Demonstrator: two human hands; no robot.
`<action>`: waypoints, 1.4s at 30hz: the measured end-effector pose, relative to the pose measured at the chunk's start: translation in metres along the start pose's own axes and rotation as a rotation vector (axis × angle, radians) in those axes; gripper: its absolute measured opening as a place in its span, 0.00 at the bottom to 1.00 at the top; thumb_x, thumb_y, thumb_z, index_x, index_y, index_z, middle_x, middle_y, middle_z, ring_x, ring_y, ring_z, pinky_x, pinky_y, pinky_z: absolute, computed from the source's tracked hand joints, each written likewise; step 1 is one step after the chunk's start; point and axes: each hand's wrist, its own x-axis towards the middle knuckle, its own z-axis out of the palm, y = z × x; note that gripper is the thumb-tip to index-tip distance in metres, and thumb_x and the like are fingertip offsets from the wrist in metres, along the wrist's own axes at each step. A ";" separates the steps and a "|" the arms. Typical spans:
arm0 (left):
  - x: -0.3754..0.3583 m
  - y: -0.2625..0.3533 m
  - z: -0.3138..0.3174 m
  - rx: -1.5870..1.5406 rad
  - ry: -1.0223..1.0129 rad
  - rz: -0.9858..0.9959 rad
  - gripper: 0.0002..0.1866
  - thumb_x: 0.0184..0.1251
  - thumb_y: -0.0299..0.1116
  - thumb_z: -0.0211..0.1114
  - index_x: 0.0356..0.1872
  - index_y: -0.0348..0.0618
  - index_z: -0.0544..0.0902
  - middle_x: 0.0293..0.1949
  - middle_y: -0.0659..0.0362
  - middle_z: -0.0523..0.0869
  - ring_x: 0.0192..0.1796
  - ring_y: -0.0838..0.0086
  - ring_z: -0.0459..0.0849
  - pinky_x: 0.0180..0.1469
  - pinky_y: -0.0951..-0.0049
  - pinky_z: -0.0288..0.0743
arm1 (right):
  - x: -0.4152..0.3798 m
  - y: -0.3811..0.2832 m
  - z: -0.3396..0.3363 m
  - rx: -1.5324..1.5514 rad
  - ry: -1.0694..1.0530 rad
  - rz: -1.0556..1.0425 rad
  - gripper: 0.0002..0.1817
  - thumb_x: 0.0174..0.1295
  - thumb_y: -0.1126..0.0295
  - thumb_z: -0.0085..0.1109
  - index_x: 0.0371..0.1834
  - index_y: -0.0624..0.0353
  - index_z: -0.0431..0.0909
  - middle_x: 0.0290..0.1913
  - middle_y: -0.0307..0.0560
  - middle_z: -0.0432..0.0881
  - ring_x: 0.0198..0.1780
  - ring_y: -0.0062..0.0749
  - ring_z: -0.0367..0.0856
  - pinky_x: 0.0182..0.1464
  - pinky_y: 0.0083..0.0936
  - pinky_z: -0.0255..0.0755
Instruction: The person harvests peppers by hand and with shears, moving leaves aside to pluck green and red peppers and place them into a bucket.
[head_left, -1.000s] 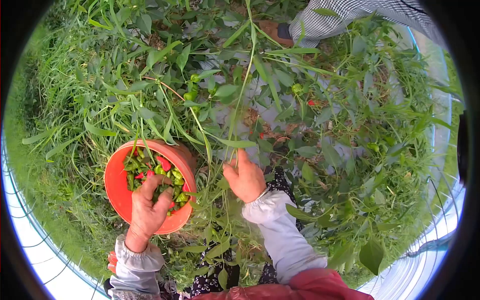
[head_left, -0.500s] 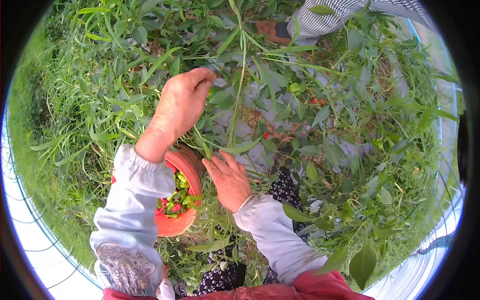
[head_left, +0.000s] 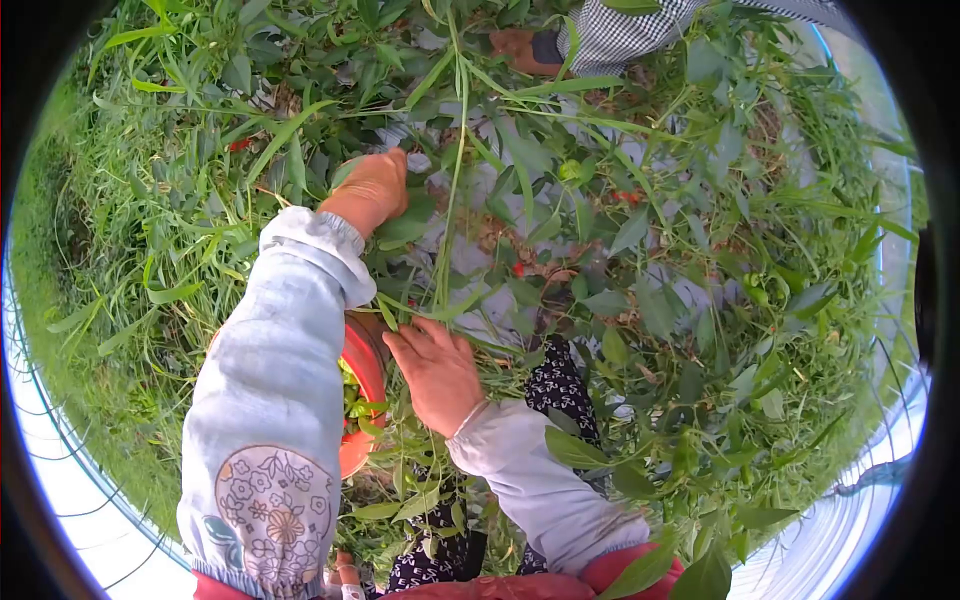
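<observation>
My left hand (head_left: pixel 374 192) reaches forward into the leafy pepper plants. Its fingers are curled in and their tips are hidden among leaves, so I cannot make out what they hold. My right hand (head_left: pixel 438 378) is lower down, fingers stretched out beside long grass blades and close to the bucket's right side. An orange-red bucket (head_left: pixel 372 375) stands partly under my left sleeve. Green peppers (head_left: pixel 356 408) show inside it. One green pepper (head_left: pixel 570 170) hangs on a plant to the right of my left hand, and a red one (head_left: pixel 519 269) lies lower among the stems.
Another person's checked trouser leg (head_left: pixel 630 35) and foot are at the top. Tall grass stalks (head_left: pixel 460 150) cross the middle. Grey sheeting (head_left: pixel 480 255) shows between plants. My patterned trousers (head_left: pixel 562 385) are below. More red bits (head_left: pixel 627 197) show at right.
My left arm has stretched further forward over the bucket, covering more of it, and the hand has sunk lower among the leaves. My right hand has shifted slightly left.
</observation>
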 end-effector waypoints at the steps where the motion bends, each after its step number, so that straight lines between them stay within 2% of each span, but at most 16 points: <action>1: -0.006 0.000 -0.005 0.002 0.002 -0.001 0.22 0.54 0.35 0.60 0.50 0.39 0.72 0.46 0.47 0.82 0.50 0.57 0.81 0.51 0.59 0.74 | 0.001 -0.001 -0.001 0.006 -0.005 0.003 0.27 0.49 0.76 0.51 0.58 0.57 0.69 0.57 0.43 0.72 0.63 0.37 0.62 0.54 0.38 0.60; 4: -0.022 -0.002 -0.017 -0.032 0.042 0.027 0.19 0.55 0.33 0.58 0.49 0.39 0.71 0.43 0.46 0.82 0.48 0.56 0.82 0.49 0.59 0.74 | 0.003 -0.004 -0.001 0.036 0.000 0.017 0.26 0.49 0.76 0.51 0.57 0.57 0.70 0.56 0.42 0.73 0.63 0.37 0.63 0.54 0.39 0.60; 6: -0.030 -0.010 -0.016 0.093 0.257 0.008 0.20 0.55 0.34 0.58 0.50 0.39 0.71 0.44 0.45 0.81 0.48 0.56 0.81 0.50 0.60 0.74 | 0.004 -0.003 0.000 0.024 0.003 0.016 0.25 0.50 0.75 0.51 0.56 0.56 0.71 0.56 0.43 0.73 0.62 0.36 0.63 0.53 0.39 0.61; 8: -0.027 -0.016 -0.019 0.060 0.187 -0.048 0.20 0.55 0.36 0.58 0.49 0.39 0.72 0.49 0.47 0.80 0.52 0.59 0.79 0.52 0.61 0.73 | 0.004 -0.004 0.001 0.015 0.005 0.011 0.25 0.50 0.75 0.50 0.56 0.56 0.71 0.55 0.43 0.74 0.62 0.36 0.64 0.53 0.39 0.61; 10: -0.021 -0.025 -0.020 0.120 -0.138 0.008 0.22 0.55 0.39 0.59 0.50 0.40 0.75 0.51 0.51 0.79 0.54 0.62 0.78 0.54 0.63 0.72 | 0.004 -0.004 0.001 0.015 0.010 0.014 0.24 0.50 0.75 0.50 0.55 0.56 0.72 0.55 0.43 0.75 0.62 0.36 0.64 0.53 0.38 0.61; 14: -0.028 -0.032 -0.029 -0.055 -0.123 0.026 0.22 0.55 0.42 0.59 0.51 0.44 0.77 0.50 0.52 0.80 0.53 0.61 0.78 0.55 0.64 0.71 | 0.004 -0.004 0.003 0.020 -0.038 0.029 0.23 0.53 0.72 0.49 0.56 0.57 0.71 0.56 0.41 0.73 0.63 0.34 0.62 0.54 0.41 0.61; 16: -0.021 -0.051 -0.033 -0.230 -0.023 -0.006 0.21 0.54 0.41 0.60 0.48 0.42 0.79 0.44 0.48 0.82 0.48 0.59 0.80 0.54 0.69 0.71 | 0.003 -0.003 0.002 0.025 -0.035 0.028 0.22 0.54 0.73 0.49 0.55 0.58 0.71 0.56 0.42 0.73 0.63 0.34 0.63 0.54 0.41 0.61; 18: -0.016 -0.067 -0.027 -0.359 0.046 -0.031 0.21 0.55 0.42 0.61 0.48 0.41 0.79 0.42 0.50 0.83 0.44 0.62 0.81 0.47 0.68 0.74 | 0.003 -0.004 0.001 0.035 -0.030 0.028 0.22 0.54 0.73 0.49 0.55 0.58 0.72 0.56 0.42 0.73 0.63 0.33 0.63 0.54 0.41 0.61; 20: -0.018 -0.076 -0.022 -0.853 0.063 -0.192 0.21 0.56 0.42 0.62 0.47 0.39 0.78 0.39 0.53 0.83 0.41 0.67 0.81 0.38 0.67 0.77 | 0.003 -0.004 0.001 0.028 -0.033 0.032 0.22 0.54 0.73 0.49 0.54 0.57 0.72 0.56 0.42 0.73 0.63 0.33 0.63 0.53 0.41 0.61; 21: -0.020 -0.077 -0.018 -0.851 0.134 -0.176 0.22 0.57 0.42 0.63 0.48 0.36 0.78 0.38 0.53 0.82 0.34 0.68 0.80 0.27 0.69 0.77 | 0.003 -0.003 0.002 0.028 -0.030 0.029 0.21 0.54 0.72 0.49 0.54 0.57 0.72 0.55 0.42 0.74 0.62 0.33 0.63 0.53 0.41 0.61; 22: -0.020 -0.078 -0.017 -0.846 0.137 -0.181 0.22 0.57 0.42 0.63 0.48 0.36 0.78 0.38 0.53 0.82 0.34 0.68 0.80 0.27 0.69 0.77 | 0.003 -0.002 0.003 0.033 -0.030 0.024 0.21 0.54 0.72 0.49 0.54 0.57 0.72 0.55 0.42 0.74 0.62 0.33 0.63 0.53 0.41 0.61; 25: -0.016 -0.069 -0.018 -0.720 -0.265 -0.222 0.26 0.58 0.44 0.63 0.49 0.32 0.73 0.39 0.47 0.81 0.29 0.60 0.84 0.25 0.64 0.80 | 0.002 -0.003 0.003 0.040 -0.024 0.022 0.21 0.54 0.72 0.49 0.53 0.57 0.73 0.55 0.42 0.75 0.62 0.34 0.64 0.54 0.41 0.61; 33: -0.011 -0.050 -0.007 -0.626 -0.380 -0.214 0.19 0.58 0.32 0.59 0.49 0.34 0.72 0.42 0.48 0.81 0.31 0.58 0.85 0.27 0.61 0.81 | 0.001 -0.002 0.001 0.019 -0.049 0.035 0.19 0.55 0.71 0.49 0.52 0.58 0.74 0.56 0.42 0.75 0.63 0.34 0.64 0.54 0.43 0.60; 36: -0.013 -0.048 -0.002 -0.718 -0.291 -0.079 0.27 0.54 0.31 0.59 0.58 0.40 0.70 0.45 0.52 0.79 0.40 0.68 0.82 0.32 0.67 0.79 | 0.000 -0.002 0.001 0.016 0.088 0.011 0.18 0.50 0.74 0.52 0.47 0.56 0.76 0.48 0.39 0.78 0.59 0.35 0.67 0.50 0.39 0.62; 38: -0.026 -0.047 -0.005 -1.067 -0.233 0.014 0.21 0.54 0.28 0.55 0.52 0.40 0.73 0.42 0.59 0.78 0.38 0.74 0.77 0.34 0.74 0.74 | 0.001 -0.002 0.000 0.034 0.092 0.017 0.18 0.50 0.74 0.52 0.47 0.56 0.77 0.48 0.39 0.78 0.59 0.35 0.68 0.50 0.39 0.62; 42: -0.047 -0.043 -0.008 -1.366 -0.239 0.101 0.15 0.58 0.29 0.55 0.47 0.42 0.75 0.39 0.61 0.76 0.33 0.78 0.73 0.36 0.77 0.68 | 0.002 -0.002 -0.004 0.064 -0.009 0.028 0.19 0.54 0.72 0.49 0.51 0.58 0.74 0.54 0.43 0.76 0.62 0.35 0.64 0.52 0.43 0.61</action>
